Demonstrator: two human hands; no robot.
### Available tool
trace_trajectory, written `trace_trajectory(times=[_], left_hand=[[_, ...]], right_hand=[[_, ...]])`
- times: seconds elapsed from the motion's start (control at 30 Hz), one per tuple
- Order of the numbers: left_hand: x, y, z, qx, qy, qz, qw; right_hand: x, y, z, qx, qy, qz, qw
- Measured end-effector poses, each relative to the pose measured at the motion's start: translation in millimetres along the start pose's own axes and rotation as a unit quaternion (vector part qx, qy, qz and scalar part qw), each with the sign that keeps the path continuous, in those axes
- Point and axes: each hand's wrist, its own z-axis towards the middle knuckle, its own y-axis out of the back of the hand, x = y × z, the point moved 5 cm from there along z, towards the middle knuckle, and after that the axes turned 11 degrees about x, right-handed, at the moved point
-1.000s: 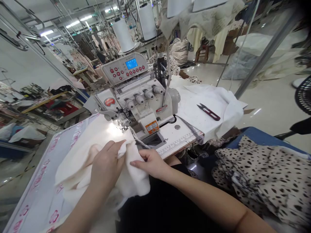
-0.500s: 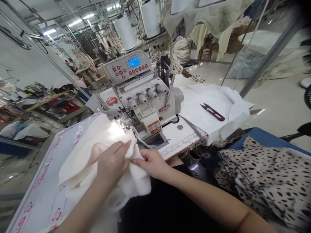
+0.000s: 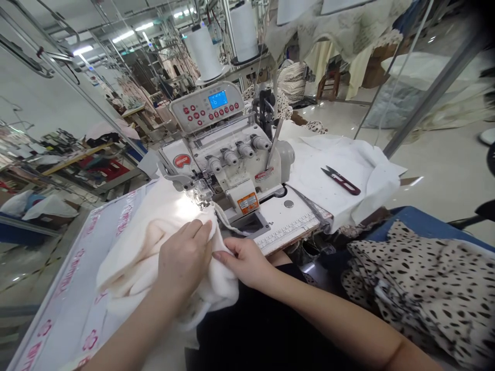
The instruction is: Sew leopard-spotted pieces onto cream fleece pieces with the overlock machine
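A white fleecy fabric (image 3: pixel 133 257) lies bunched in front of the overlock sewing machine (image 3: pixel 232 159), its far part under the lit presser foot (image 3: pixel 201 193). My left hand (image 3: pixel 185 255) is closed on the fabric close to its right edge, thumb on top. Just to the right, my right hand (image 3: pixel 245 260) pinches the same edge between thumb and fingers. Both hands are on the near side of the presser foot. Folds of the fabric hang down over my lap.
Thread snips (image 3: pixel 341 180) lie on white cloth (image 3: pixel 371 159) right of the machine. Spotted fabric (image 3: pixel 436 288) is heaped at the lower right. Thread cones (image 3: pixel 203 51) stand behind the control panel (image 3: pixel 209 108). A metal post (image 3: pixel 433 87) slants at the right.
The view has shifted slightly. The fabric is bunched a little more to the left of my left hand, and both hands keep their grip on its edge.
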Motion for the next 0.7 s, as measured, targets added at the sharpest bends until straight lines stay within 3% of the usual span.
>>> trace_trajectory(times=[0.27, 0.4, 0.5, 0.57, 0.7], left_hand=[[-2, -1.1, 3, -0.006, 0.000, 0.024, 1.000], [3, -6.3, 17, 0.040, 0.030, 0.028, 0.998], [5, -7.0, 20, 0.074, 0.062, 0.012, 0.995], [10, -3.7, 12, 0.078, 0.077, -0.021, 0.994], [40, 10.4, -36, 0.058, 0.092, -0.044, 0.993]], right_hand=[[3, 5, 6, -0.004, 0.018, -0.005, 1.000], [6, 11, 20, -0.013, 0.026, -0.008, 1.000], [5, 9, 25, 0.030, 0.017, 0.095, 0.995], [1, 4, 20, 0.089, -0.016, 0.217, 0.972], [-6, -2, -4, 0.160, -0.086, 0.340, 0.923]])
